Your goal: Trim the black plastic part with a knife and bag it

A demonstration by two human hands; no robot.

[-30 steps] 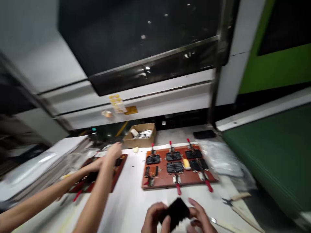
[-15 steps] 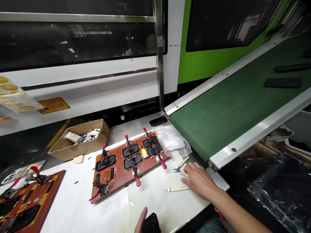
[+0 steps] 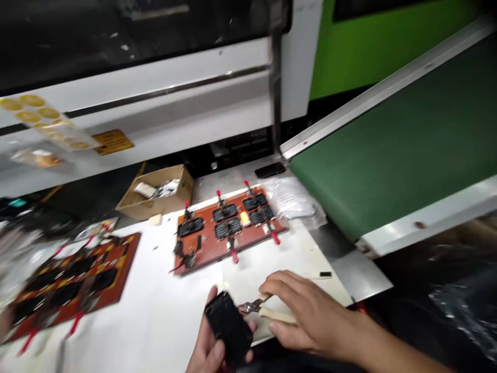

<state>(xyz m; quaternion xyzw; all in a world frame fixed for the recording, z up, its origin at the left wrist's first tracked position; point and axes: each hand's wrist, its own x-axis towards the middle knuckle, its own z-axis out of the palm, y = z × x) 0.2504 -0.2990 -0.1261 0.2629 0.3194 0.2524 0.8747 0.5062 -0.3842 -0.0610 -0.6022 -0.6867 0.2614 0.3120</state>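
Note:
My left hand (image 3: 209,349) is closed round a flat black plastic part (image 3: 229,326) at the near edge of the white table (image 3: 155,316). My right hand (image 3: 306,316) grips small pliers with cream handles (image 3: 267,310), whose metal tip touches the black part. Behind them lies a red-brown jig board (image 3: 229,230) with several black parts held by red-handled toggle clamps. A thin cream-handled tool (image 3: 320,274) lies on the table just past my right hand.
A second red-brown jig board (image 3: 70,282) lies at the left, blurred. An open cardboard box (image 3: 157,191) and clear plastic bags (image 3: 295,204) sit behind. A green conveyor belt (image 3: 388,150) slopes up at the right. Machine panels fill the back.
My right hand has picked the pliers up from the table's right edge and brought them to the black part. My left hand has raised the part. The view has swung left and down.

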